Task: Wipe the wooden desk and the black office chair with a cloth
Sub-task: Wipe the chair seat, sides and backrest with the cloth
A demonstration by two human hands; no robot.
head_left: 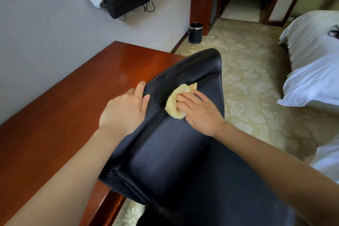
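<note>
On the chair [165, 152] back, right beside the desk [64, 115], our right hand [201, 113] presses the bunched cloth [176, 104], fingers curled over it. Our left hand [122, 112] grips the chair's left edge, fingers probably wrapped behind.

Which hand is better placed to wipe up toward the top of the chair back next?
Right. The right hand presses the yellow cloth against the black chair back. The left hand grips the chair's side edge beside the wooden desk and holds no cloth.
</note>
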